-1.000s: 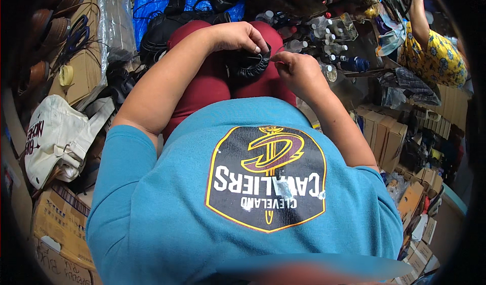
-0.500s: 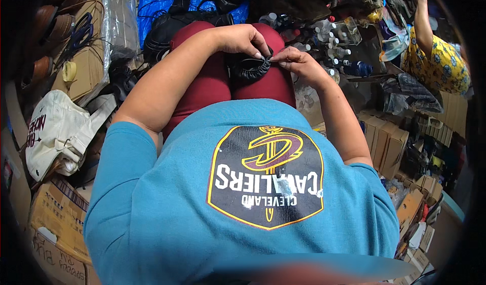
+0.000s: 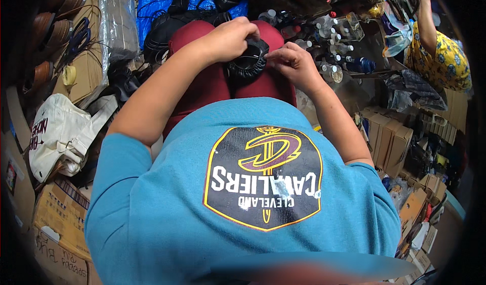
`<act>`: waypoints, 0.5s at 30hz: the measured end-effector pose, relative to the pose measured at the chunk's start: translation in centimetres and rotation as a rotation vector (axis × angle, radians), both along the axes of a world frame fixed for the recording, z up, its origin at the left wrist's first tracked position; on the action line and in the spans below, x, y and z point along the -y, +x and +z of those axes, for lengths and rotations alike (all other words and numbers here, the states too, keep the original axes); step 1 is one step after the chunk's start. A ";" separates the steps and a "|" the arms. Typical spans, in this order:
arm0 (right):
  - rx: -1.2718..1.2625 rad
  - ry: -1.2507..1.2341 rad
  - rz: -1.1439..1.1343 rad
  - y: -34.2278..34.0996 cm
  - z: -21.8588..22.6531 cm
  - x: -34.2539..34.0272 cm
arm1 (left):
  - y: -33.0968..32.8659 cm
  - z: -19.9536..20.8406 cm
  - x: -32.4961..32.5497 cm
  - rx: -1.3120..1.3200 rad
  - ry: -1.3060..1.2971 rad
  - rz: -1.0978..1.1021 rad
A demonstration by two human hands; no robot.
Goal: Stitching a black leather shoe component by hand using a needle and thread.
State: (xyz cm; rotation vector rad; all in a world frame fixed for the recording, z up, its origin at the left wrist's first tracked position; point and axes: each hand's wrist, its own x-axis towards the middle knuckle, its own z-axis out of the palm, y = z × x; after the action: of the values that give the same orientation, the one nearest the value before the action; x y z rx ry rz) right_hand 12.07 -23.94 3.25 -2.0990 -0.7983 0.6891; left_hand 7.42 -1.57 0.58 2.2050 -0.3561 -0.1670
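On my lap lies a black piece with a gathered, ruffled edge [image 3: 246, 71], looped round an opening; it looks like a leather shoe upper. My right hand [image 3: 296, 64] pinches its rim on the right side between thumb and fingers. Above the far left side of the piece is my left hand [image 3: 235, 38], its fingers curled inward and the fingertips turned down. Whatever those fingers hold is too small or hidden to make out. Dark red trousers [image 3: 205, 85] lie beneath the work.
Brown shoes [image 3: 61, 34] line a board at the left, near a white cloth bag [image 3: 58, 133] and a cardboard box [image 3: 61, 211]. Several bottles [image 3: 341, 48] stand beyond my right hand. Another person's arm [image 3: 427, 24] and yellow patterned clothing [image 3: 440, 64] show at the far right.
My left hand has drawn back up and to the left from the rim, where its fingertips met those of the right. My right hand keeps its pinch, and more of the opening shows.
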 end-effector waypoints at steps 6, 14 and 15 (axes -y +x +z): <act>0.421 -0.052 0.188 -1.5 0.2 0.8 | -7.2 2.2 0.4 0.061 -0.086 0.252; 0.512 -0.114 0.208 -2.3 -0.2 1.6 | -8.2 0.6 1.1 0.093 -0.005 0.267; 0.507 -0.113 0.213 -2.1 -0.3 1.6 | -8.0 0.4 1.1 0.125 -0.012 0.275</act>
State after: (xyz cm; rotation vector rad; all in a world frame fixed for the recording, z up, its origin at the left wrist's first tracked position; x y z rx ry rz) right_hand 9.99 -25.57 2.97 -2.3483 -1.2997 0.3093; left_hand -0.55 -2.63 0.95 2.2324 -0.1183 0.1235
